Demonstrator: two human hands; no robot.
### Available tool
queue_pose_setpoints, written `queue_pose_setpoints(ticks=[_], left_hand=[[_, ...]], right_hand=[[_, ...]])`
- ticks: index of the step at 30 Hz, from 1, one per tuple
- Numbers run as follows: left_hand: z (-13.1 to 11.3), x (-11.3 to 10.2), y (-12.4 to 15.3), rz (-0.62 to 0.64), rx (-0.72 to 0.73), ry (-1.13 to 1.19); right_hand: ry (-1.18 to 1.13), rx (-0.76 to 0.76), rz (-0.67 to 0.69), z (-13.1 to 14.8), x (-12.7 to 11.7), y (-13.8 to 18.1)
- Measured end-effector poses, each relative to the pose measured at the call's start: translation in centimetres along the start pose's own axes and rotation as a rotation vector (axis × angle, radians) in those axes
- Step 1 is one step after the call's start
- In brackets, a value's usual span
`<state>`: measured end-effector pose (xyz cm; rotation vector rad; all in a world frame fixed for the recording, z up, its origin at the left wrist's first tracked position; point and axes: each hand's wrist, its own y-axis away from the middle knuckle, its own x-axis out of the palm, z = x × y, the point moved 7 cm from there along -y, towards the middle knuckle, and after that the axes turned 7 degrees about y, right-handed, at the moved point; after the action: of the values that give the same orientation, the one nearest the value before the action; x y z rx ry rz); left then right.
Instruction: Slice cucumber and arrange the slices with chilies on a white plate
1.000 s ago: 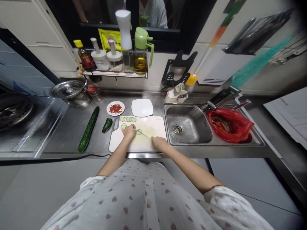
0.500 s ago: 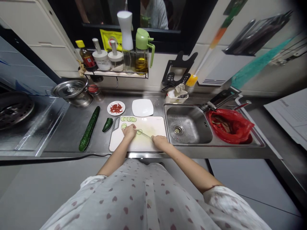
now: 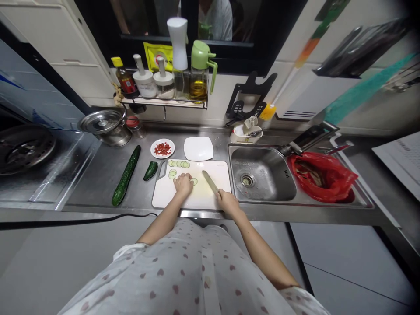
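Note:
My right hand [image 3: 228, 203] is wrapped round the handle of a knife [image 3: 210, 181], whose blade points up and to the left over the white cutting board [image 3: 210, 168]. Fingers apart, my left hand [image 3: 183, 184] rests low over the board's middle. Just right of its fingertips lies a cucumber slice [image 3: 194, 181], which they seem to touch. More cucumber slices [image 3: 179, 164] form a row along the board's upper left, with a small overlapping group [image 3: 172, 174] below them. A cut cucumber piece [image 3: 150, 170] and a whole cucumber [image 3: 126, 176] lie left of the board.
Behind the board are a small plate of chopped red pieces [image 3: 162, 149] and a white square plate [image 3: 198, 148]. To the right, the sink [image 3: 262, 175] adjoins a red plastic bag [image 3: 323, 177]. A lidded steel pot [image 3: 106, 127] stands back left, near a condiment rack [image 3: 164, 102].
The knife has swung right, away from my left hand, and its blade now points more away from me. My left hand's fingers have spread. The whole view has shifted slightly.

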<state>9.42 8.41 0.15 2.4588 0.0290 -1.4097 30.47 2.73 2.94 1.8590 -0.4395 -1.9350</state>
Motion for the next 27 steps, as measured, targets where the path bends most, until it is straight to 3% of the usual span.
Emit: queue_pose_setpoints(ticks=[7,19,27], left_hand=[[1.3,-0.5,0.0,0.010,-0.090,0.172],[9.0,-5.2,0.0,-0.206,-0.305,0.275],[9.9,-5.4,-0.5,-0.225,-0.343,0.167]], right_hand=[[-0.007,0.006,0.017,0.1,0.1,-0.4],[0.007,-0.006,0.006,0.2,0.6,-1.0],[0.011,-0.008,-0.013,0.2,0.4,-0.9]])
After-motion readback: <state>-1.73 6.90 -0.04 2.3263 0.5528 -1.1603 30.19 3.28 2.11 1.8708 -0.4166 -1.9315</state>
